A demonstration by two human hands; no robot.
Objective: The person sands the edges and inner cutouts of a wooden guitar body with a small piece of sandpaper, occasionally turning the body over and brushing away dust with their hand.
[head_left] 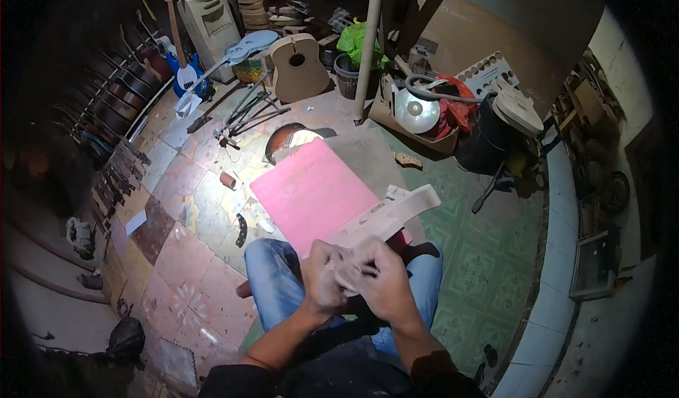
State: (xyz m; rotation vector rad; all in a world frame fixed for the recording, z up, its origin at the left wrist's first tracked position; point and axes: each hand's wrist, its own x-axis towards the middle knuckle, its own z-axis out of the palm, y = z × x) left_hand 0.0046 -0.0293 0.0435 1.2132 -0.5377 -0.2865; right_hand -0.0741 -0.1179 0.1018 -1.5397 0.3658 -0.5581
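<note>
My left hand [323,278] and my right hand [387,279] are close together above my lap, fingers curled inward and thumbs near each other. Between the fingers is something pale and dusty, slightly blurred; I cannot make out its kind. Just beyond the hands lies a pale, unpainted wooden piece with a curved outer edge and cutouts [399,211], over the right side of my lap. Its near end is hidden behind my hands. Under and beyond it, a pink flat board [311,186] lies at a slant, reaching toward my knees.
A grey sheet [359,159] and a sunburst guitar body [283,141] lie past the board. A reddish-brown cylinder [228,180] and a black curved strip [242,229] are on the tiles. Farther off are an unfinished acoustic guitar body [297,79], a pole [369,51] and a carton [410,133].
</note>
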